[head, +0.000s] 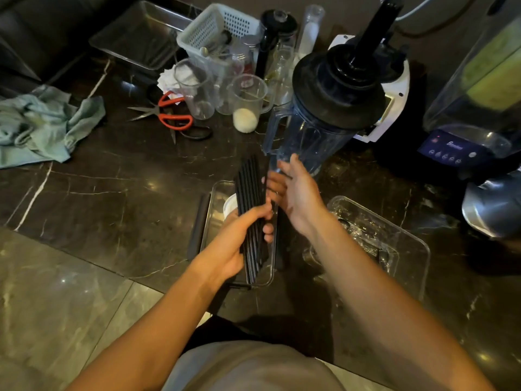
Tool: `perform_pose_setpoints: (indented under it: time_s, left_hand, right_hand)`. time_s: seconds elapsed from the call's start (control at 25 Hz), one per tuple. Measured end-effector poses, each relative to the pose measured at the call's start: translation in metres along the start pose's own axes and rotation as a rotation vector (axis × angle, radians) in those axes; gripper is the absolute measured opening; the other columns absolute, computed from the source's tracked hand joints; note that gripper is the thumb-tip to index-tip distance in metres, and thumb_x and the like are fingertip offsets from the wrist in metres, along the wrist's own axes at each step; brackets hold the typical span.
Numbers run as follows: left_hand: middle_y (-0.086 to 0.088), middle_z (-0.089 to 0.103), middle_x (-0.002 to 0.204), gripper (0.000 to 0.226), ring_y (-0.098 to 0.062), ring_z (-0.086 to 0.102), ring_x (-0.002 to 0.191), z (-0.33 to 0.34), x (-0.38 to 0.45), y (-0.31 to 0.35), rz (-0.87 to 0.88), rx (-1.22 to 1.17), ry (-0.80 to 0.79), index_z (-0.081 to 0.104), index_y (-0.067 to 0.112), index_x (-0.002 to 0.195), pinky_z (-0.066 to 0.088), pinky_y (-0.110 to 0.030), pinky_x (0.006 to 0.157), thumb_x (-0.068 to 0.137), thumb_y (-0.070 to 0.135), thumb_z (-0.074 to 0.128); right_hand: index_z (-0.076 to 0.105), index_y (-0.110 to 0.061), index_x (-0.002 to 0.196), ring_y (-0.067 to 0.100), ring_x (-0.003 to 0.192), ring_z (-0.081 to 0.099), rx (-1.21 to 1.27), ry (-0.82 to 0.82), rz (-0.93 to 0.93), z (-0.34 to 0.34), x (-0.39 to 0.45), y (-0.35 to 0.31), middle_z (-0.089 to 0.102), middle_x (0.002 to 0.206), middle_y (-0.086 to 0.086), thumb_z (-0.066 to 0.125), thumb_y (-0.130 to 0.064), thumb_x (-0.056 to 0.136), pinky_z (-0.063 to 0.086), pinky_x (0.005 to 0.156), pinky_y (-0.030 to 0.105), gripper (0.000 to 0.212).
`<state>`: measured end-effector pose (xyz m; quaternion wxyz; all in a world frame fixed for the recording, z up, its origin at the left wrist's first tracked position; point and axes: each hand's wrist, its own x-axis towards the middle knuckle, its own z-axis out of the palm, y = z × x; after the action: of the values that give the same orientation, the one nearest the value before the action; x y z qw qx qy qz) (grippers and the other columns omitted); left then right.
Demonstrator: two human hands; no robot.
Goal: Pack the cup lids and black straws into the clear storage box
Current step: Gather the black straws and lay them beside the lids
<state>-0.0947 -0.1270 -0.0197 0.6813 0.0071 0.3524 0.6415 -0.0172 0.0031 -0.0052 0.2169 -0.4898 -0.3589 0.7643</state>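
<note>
One dark marble counter (pixel 84 193) carries everything. Two blenders stand at the right: one in a clear sound cover (pixel 476 108), and one blue-tinted jug (pixel 310 131) with a black lid. Near the counter's front edge lie two clear plastic pieces: the storage box (pixel 217 193) under the hands, with one white cup lid (pixel 229 206) showing inside, and another clear tray or lid (pixel 394 235) to its right. Further back are one teal cloth (pixel 42 122), one white basket (pixel 217 29), one steel tray (pixel 135 38), two clear measuring cups (pixel 248 100) and one pair of red-handled scissors (pixel 172 111). The left hand (pixel 239 241) grips one bundle of black straws (pixel 251 198), too tightly packed to count, above the box. The right hand (pixel 296 193) is released, fingers straight, resting against the bundle's side.
</note>
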Motion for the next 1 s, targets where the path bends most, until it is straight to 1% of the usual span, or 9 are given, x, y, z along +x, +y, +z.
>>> perform_pose_setpoints:
  time_s: [0.08,0.2,0.28,0.36,0.52,0.64,0.8,0.92,1.0]
  left_hand:
    - [-0.003,0.059,0.082,0.013,-0.012,0.058,0.064,-0.008,-0.011,-0.002,-0.055,0.055,-0.066,0.066,0.012,0.108,0.053,-0.023,0.056,0.095,0.01,0.065]
    - [-0.003,0.063,0.083,0.025,-0.015,0.062,0.068,-0.013,-0.021,-0.009,-0.13,0.125,-0.057,0.066,0.012,0.116,0.057,-0.026,0.061,0.092,0.01,0.069]
    - [-0.004,0.065,0.084,0.03,-0.017,0.065,0.072,-0.017,-0.023,-0.014,-0.161,0.154,-0.03,0.065,0.01,0.121,0.058,-0.029,0.066,0.091,0.009,0.07]
    - [-0.005,0.066,0.085,0.035,-0.018,0.067,0.076,-0.019,-0.024,-0.017,-0.179,0.183,-0.021,0.063,0.008,0.126,0.058,-0.031,0.071,0.092,0.009,0.07]
    - [-0.005,0.065,0.083,0.04,-0.019,0.066,0.073,-0.016,-0.02,-0.019,-0.19,0.167,-0.01,0.059,0.005,0.131,0.059,-0.031,0.069,0.093,0.006,0.068]
    - [-0.004,0.064,0.083,0.036,-0.018,0.065,0.072,-0.015,-0.014,-0.015,-0.2,0.16,-0.026,0.061,0.006,0.127,0.059,-0.03,0.068,0.092,0.008,0.069]
    - [-0.002,0.062,0.079,0.025,-0.015,0.063,0.069,-0.014,-0.01,-0.012,-0.213,0.167,0.002,0.066,0.009,0.117,0.057,-0.028,0.066,0.092,0.011,0.069]
    - [-0.003,0.064,0.082,0.012,-0.015,0.065,0.074,-0.019,-0.01,-0.006,-0.074,0.038,0.078,0.069,0.013,0.102,0.058,-0.028,0.073,0.09,0.012,0.069]
    - [-0.005,0.07,0.089,0.004,-0.017,0.07,0.087,-0.029,-0.008,0.003,0.095,-0.05,0.131,0.07,0.013,0.094,0.058,-0.032,0.085,0.091,0.013,0.068]
  right_hand:
    - [0.052,-0.016,0.148,0.029,0.128,0.062,-0.135,-0.061,-0.028,0.011,0.015,-0.014,0.061,0.143,0.016,0.042,-0.049,0.108,0.051,0.106,0.043,0.052]
    - [0.061,-0.01,0.141,0.021,0.124,0.067,-0.486,-0.308,0.007,0.017,0.026,-0.027,0.068,0.138,0.01,0.044,-0.043,0.109,0.051,0.103,0.037,0.049]
    - [0.069,-0.006,0.131,0.022,0.123,0.069,-0.737,-0.503,0.036,0.018,0.023,-0.027,0.073,0.129,0.01,0.051,-0.037,0.107,0.05,0.109,0.042,0.044]
    - [0.074,-0.003,0.121,0.025,0.121,0.07,-0.908,-0.603,0.045,0.021,0.021,-0.024,0.076,0.122,0.012,0.057,-0.034,0.104,0.049,0.112,0.047,0.039]
    - [0.079,-0.009,0.113,0.016,0.11,0.074,-1.055,-0.603,0.04,0.025,0.019,-0.025,0.081,0.108,0.003,0.055,-0.035,0.105,0.052,0.105,0.038,0.036]
    - [0.082,-0.019,0.106,0.013,0.109,0.073,-1.115,-0.563,-0.043,0.026,0.018,-0.024,0.081,0.107,-0.003,0.053,-0.048,0.104,0.049,0.11,0.042,0.042]
    - [0.078,-0.018,0.111,0.01,0.107,0.071,-1.138,-0.504,-0.099,0.026,0.011,-0.019,0.078,0.108,-0.005,0.049,-0.05,0.106,0.051,0.105,0.039,0.043]
    - [0.066,-0.024,0.129,0.004,0.111,0.065,-0.955,-0.247,-0.265,0.016,-0.002,-0.017,0.07,0.117,-0.009,0.055,-0.046,0.104,0.051,0.099,0.032,0.036]
    - [0.061,-0.024,0.135,0.007,0.112,0.067,-0.912,-0.27,-0.18,0.001,-0.012,-0.014,0.07,0.121,-0.006,0.068,-0.043,0.097,0.052,0.104,0.038,0.043]
